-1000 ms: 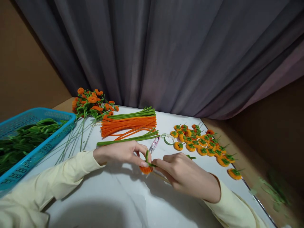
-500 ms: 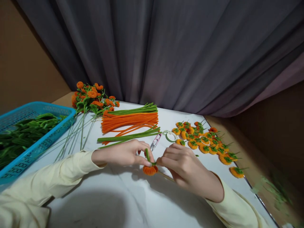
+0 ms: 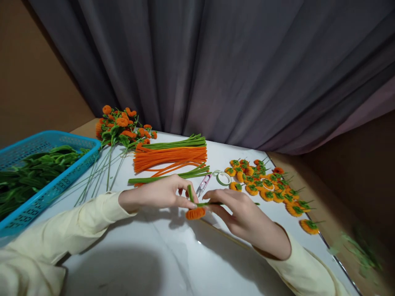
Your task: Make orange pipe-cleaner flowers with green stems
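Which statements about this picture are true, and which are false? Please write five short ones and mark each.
1. The left hand pinches a green strip next to a flower head, and the right hand is close by. True.
2. That flower head is blue. False: it is orange.
3. The blue basket holds green leaf pieces. True.
4. The basket is on the person's right side. False: it is on the left.
5. Most of the orange strips lie between two green bundles. True.

Orange craft stems [image 3: 166, 159], snips [image 3: 205, 182] and tape [image 3: 218, 180] on a white table [image 3: 210, 269] suggest a craft workspace.
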`<state>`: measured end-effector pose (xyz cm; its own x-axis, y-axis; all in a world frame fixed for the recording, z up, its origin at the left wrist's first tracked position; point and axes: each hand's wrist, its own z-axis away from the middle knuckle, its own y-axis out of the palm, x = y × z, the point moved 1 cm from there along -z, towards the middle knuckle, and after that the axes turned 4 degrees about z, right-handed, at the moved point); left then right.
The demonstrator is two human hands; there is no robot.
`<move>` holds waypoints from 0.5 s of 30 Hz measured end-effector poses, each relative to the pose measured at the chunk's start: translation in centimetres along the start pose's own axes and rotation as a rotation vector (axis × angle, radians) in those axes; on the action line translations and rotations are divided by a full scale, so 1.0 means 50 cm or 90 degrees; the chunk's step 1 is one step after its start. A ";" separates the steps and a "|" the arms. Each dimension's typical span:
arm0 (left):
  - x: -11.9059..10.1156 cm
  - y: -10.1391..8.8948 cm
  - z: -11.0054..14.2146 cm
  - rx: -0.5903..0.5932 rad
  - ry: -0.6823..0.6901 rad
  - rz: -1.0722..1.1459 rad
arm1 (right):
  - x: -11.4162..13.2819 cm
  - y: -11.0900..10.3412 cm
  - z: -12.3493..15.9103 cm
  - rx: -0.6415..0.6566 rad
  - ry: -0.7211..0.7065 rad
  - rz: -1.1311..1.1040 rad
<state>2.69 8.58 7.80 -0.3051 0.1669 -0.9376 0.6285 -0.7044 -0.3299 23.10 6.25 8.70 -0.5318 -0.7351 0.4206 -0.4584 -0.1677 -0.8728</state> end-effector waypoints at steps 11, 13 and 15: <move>0.019 0.002 -0.009 0.152 -0.175 0.473 | 0.017 -0.008 0.006 -0.261 -0.376 0.348; 0.015 0.000 -0.005 0.141 -0.162 0.393 | 0.014 -0.005 0.008 -0.254 -0.343 0.276; 0.010 -0.004 -0.001 0.116 -0.130 0.278 | 0.014 -0.004 0.010 -0.232 -0.318 0.241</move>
<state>2.43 8.84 7.41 -0.1876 -0.2953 -0.9368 0.5994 -0.7900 0.1290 23.19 5.43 9.02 -0.3527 -0.9261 -0.1337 -0.5614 0.3237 -0.7616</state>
